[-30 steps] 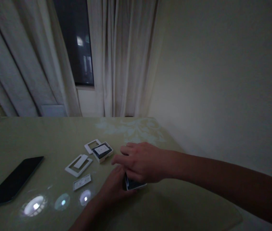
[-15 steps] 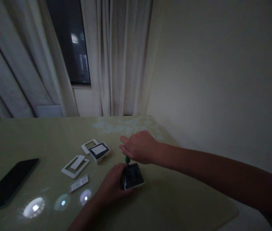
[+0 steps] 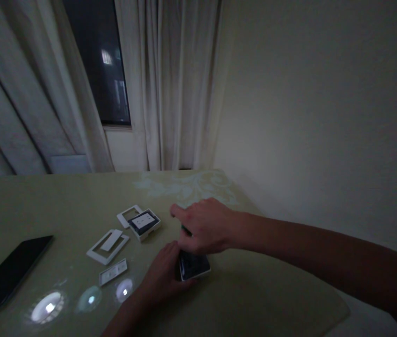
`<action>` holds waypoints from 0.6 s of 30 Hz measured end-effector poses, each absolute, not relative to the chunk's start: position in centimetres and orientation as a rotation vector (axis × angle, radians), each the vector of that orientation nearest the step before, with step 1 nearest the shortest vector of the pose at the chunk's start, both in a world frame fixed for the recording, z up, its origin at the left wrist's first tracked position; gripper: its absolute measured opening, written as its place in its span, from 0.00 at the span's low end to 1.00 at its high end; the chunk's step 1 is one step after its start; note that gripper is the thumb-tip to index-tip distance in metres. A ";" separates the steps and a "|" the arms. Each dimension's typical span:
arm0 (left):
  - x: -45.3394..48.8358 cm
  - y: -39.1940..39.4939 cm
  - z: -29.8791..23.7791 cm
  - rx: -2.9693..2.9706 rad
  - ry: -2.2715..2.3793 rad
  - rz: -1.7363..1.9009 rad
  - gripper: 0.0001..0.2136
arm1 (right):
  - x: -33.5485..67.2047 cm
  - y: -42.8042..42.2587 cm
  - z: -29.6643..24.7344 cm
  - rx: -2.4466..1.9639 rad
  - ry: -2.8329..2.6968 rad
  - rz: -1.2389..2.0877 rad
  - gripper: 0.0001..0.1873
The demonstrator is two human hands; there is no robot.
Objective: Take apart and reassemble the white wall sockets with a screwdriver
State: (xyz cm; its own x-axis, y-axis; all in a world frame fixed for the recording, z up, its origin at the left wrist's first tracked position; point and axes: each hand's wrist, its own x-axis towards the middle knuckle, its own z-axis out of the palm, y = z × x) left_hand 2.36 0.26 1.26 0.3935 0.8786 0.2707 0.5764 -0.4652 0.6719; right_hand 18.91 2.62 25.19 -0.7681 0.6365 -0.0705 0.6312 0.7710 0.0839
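Observation:
On the table, my left hand (image 3: 165,267) is closed around the near left side of a wall switch box (image 3: 194,267), a white-edged square with a dark face. Over the far edge of that box is my right hand (image 3: 205,224), its fingers curled around a green-handled screwdriver (image 3: 185,230). Only a bit of the green handle shows, and the tip is hidden behind the hand. To the left lies a second white box with a wall socket (image 3: 144,222) in it, next to a white frame (image 3: 123,220).
Nearer on the left are another white frame (image 3: 95,252) with a white strip (image 3: 111,240) across it, and a narrow white piece (image 3: 113,272). A dark tablet-like slab (image 3: 12,271) lies at the far left. Curtains (image 3: 170,93) and a wall stand behind the table (image 3: 254,299).
My right hand has come down closer to the switch box and covers more of its dark face and of the screwdriver. My left hand keeps its hold on the box.

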 end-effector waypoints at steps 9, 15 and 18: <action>2.3 0.2 1.4 2.179 1.222 0.810 0.30 | 18.6 1.7 25.5 0.984 2.869 0.090 0.23; 2.3 0.0 1.3 2.171 1.226 0.817 0.34 | 18.1 1.9 25.4 1.010 2.818 0.143 0.22; 2.4 -0.1 1.5 2.165 1.241 0.800 0.35 | 18.1 2.3 25.1 1.187 2.761 0.289 0.23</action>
